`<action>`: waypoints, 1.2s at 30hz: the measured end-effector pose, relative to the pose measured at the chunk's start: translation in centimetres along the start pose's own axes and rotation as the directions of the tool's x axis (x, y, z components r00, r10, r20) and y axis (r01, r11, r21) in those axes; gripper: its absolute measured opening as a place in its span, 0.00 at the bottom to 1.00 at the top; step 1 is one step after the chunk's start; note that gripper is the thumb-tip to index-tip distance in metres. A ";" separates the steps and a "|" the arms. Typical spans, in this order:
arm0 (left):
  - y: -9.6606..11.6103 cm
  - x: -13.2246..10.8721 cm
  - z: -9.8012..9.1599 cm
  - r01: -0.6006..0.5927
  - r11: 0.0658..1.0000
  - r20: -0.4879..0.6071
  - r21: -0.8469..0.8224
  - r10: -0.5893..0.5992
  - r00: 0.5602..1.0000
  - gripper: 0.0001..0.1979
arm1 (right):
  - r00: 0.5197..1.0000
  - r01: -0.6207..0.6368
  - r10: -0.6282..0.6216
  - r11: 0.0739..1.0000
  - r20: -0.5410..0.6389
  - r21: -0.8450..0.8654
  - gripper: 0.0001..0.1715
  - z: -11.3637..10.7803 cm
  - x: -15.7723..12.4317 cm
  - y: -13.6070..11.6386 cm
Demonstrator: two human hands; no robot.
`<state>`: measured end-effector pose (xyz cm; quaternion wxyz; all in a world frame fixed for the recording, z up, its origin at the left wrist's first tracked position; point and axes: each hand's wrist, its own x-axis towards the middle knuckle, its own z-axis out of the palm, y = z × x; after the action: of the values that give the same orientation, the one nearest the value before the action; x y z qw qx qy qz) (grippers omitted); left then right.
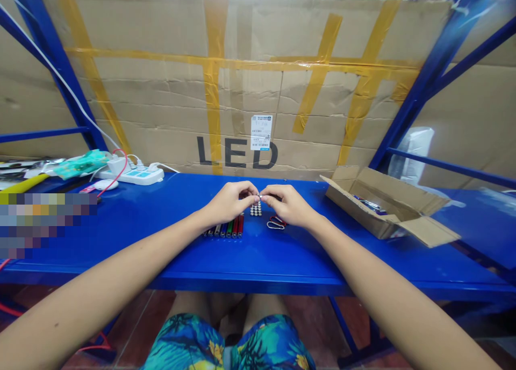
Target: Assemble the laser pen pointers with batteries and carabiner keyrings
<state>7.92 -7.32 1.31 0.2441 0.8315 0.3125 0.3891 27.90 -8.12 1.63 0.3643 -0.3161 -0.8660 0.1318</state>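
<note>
My left hand [234, 201] and my right hand [289, 203] meet above the blue table, thumb and forefinger of each pinched together. A tiny silvery piece [260, 197] shows between the fingertips, too small to name. Just below are several small round silver pieces [256, 209], like button cells, set out in close rows. Beside my left wrist lies a row of slim metal tubes [229, 229] in red, green, blue and dark colours, partly hidden by the hand. Under my right hand are carabiner clips [276, 223], one silver and one red.
An open cardboard box [363, 203] with metallic items inside stands at the right. At the back left are a white power strip [139, 174] with plugs and a yellow-handled tool [24, 186]. A large taped carton [169, 101] marked LED stands behind the blue table [169, 252].
</note>
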 end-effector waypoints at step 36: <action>0.8 1.0 -1.1 0.151 0.713 -0.181 -0.685 -0.368 0.912 0.04 | 0.800 -0.360 0.321 0.933 0.507 -0.023 0.03 -1.8 -0.5 -1.9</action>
<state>7.82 -6.99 2.90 0.5222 0.5686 0.3042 0.5581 28.60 -9.90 3.45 0.1080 -0.4071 -0.8541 0.3051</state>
